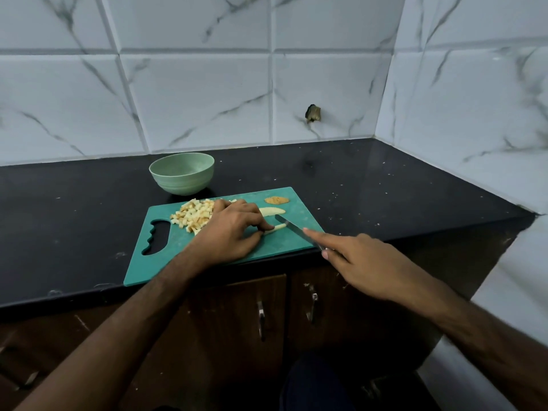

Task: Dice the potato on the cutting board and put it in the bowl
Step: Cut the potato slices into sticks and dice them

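1. A person stood at a black desk (370, 185) in a tiled corner, dicing potato on a green board (225, 262) whose near edge lay flush with the desk's front lip.
2. The left hand (229, 232) pinned a pale potato strip (275, 228) to the board, its fingers (264, 225) curled and grasping the strip's end, seemingly to steady it for cutting.
3. The right hand (364, 262) gripped a knife (292, 226), forefinger laid along the spine; the blade crossed the strip's free end.
4. A heap of dice (194, 216) lay just behind the left hand, near the board's handle slot.
5. Two uncut pieces, a pale slice (272, 211) and a brown end (276, 199), waited at the far right corner.
6. The green bowl (181, 172) stood empty just beyond the board, close enough for an easy transfer; open desk stretched to the right.
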Demonstrator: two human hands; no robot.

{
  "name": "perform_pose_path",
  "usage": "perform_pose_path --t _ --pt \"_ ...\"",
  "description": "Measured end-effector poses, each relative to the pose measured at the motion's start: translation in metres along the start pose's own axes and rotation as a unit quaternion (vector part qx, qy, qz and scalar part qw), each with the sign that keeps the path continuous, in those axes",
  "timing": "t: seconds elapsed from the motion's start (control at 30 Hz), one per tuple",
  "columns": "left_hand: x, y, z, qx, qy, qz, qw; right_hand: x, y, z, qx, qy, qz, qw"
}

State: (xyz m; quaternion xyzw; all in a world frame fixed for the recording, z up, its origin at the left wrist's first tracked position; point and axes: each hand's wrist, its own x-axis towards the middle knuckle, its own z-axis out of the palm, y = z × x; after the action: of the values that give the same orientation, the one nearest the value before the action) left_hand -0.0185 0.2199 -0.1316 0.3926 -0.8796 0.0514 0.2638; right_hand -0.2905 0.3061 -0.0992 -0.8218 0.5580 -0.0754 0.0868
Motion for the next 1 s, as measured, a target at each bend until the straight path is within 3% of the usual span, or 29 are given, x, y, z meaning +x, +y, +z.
perform_pose_path --t 0.13,0.3,0.63,0.77,1.0 --pt "-0.001 -0.001 -0.001 -0.004 -0.001 -0.008 1.0 -0.003 0.001 -0.009 -0.009 -0.006 0.006 1.0" --pt "0.0 0.001 -0.002 -0.003 0.001 -0.009 1.0 -0.001 -0.002 -0.02 0.0 0.065 0.005 0.998" --pt "0.0 0.0 -0.003 0.007 0.001 -0.009 1.0 0.007 -0.015 0.0 -0.027 0.017 0.003 0.999" --pt "0.0 0.002 -0.003 0.008 0.004 -0.008 1.0 0.006 -0.013 -0.011 -0.018 0.053 0.01 0.998" --pt "-0.002 0.001 -0.003 0.008 0.019 -0.006 1.0 0.0 -0.026 0.004 -0.035 0.036 -0.003 0.999"
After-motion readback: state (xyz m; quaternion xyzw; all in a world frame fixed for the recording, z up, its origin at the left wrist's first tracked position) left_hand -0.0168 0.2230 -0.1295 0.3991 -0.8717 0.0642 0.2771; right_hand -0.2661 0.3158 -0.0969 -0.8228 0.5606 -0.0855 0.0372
